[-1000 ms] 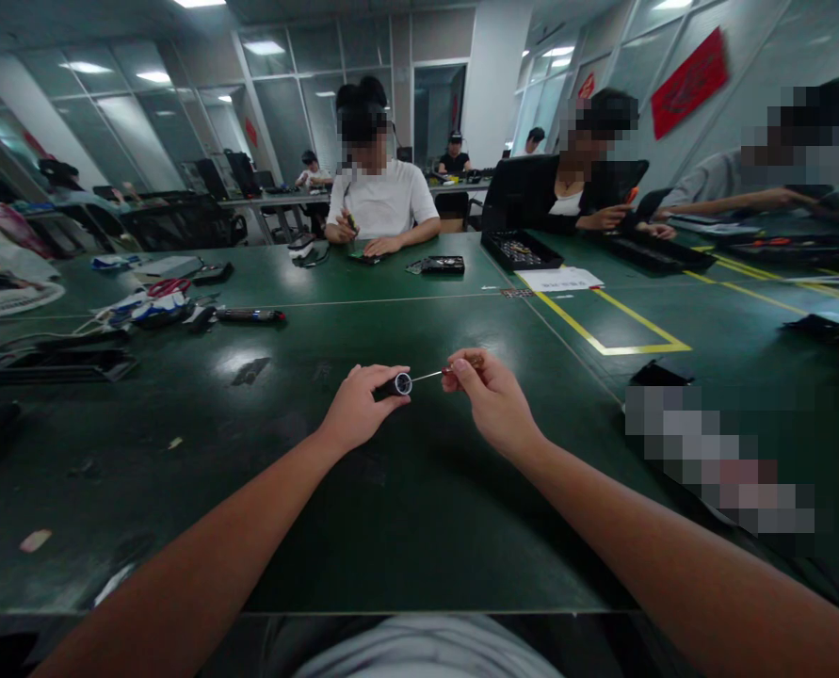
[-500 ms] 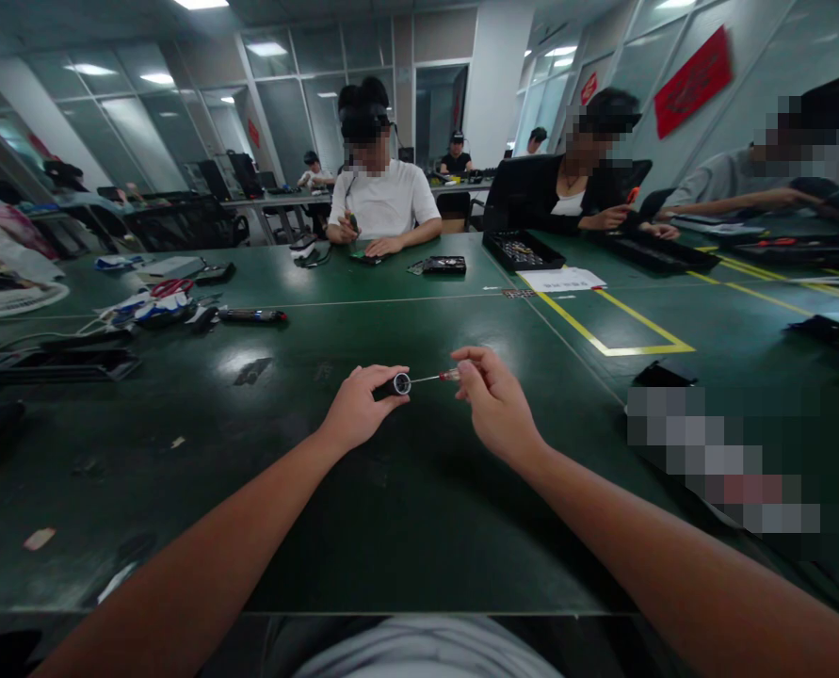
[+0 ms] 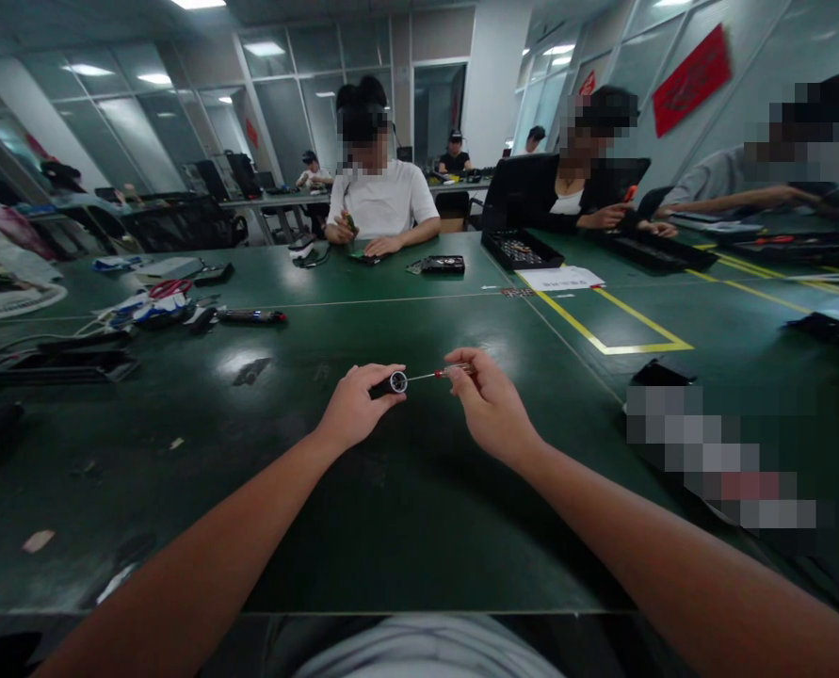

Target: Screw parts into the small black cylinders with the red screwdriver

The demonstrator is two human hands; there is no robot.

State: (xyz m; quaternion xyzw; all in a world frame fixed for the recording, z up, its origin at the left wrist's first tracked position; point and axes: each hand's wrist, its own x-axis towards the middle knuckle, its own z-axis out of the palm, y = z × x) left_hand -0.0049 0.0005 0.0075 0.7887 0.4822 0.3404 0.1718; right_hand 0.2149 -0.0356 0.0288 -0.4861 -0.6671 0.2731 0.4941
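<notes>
Between thumb and fingers, my left hand [image 3: 354,407] grips a short black cylinder [image 3: 395,382] with a pale ring round its open end, which faces toward me and to the right. My right hand [image 3: 493,405] is closed on the clear and red handle of a screwdriver [image 3: 439,375]. The thin metal shaft points left, and its tip meets the ringed end of the cylinder; whether it sits inside or only touches the rim I cannot tell. Both hands are held over the green table [image 3: 419,527].
To the left lie red-handled scissors [image 3: 170,288], a black pen-shaped tool [image 3: 251,316] and black trays [image 3: 52,365]. Yellow tape [image 3: 645,349] marks the table at right, near a white paper [image 3: 560,279]. Across the table a person in a white shirt [image 3: 383,202] works at small parts.
The screwdriver handle has turned slightly in my right hand, whose fingers have shifted round it. The cylinder stays in my left hand, almost unmoved.
</notes>
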